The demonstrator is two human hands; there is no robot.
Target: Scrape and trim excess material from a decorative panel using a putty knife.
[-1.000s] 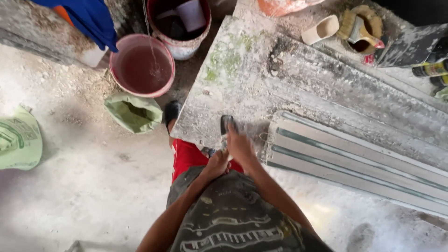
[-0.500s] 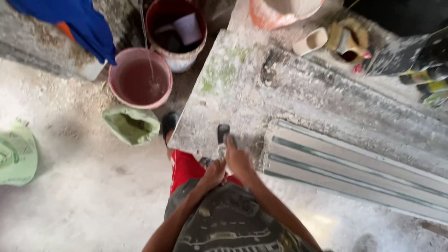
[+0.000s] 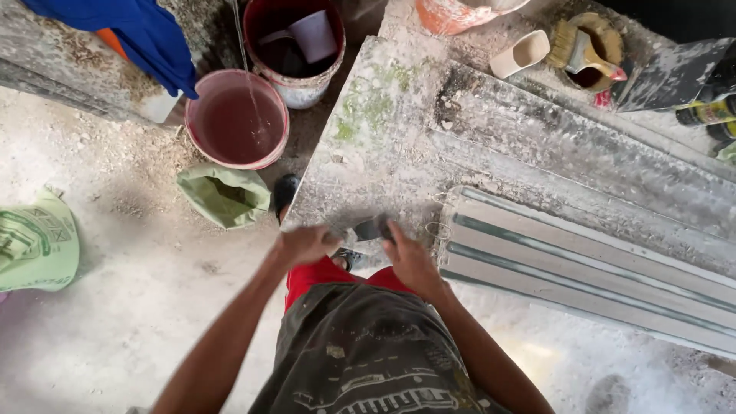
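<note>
A small dark object (image 3: 371,228), too blurred to name, lay at the near edge of the dusty grey counter (image 3: 475,130), between both hands. The right hand (image 3: 410,261) had its fingers curled over it, seemingly gripping; the left hand (image 3: 305,244) was closed at its other end, but I could not tell if it really held it. Just beside it, white moulded strips (image 3: 598,268) lay along the counter, probably within easy reach. On the floor a red bucket of water (image 3: 236,119) and a green sack (image 3: 224,195) stood near
</note>
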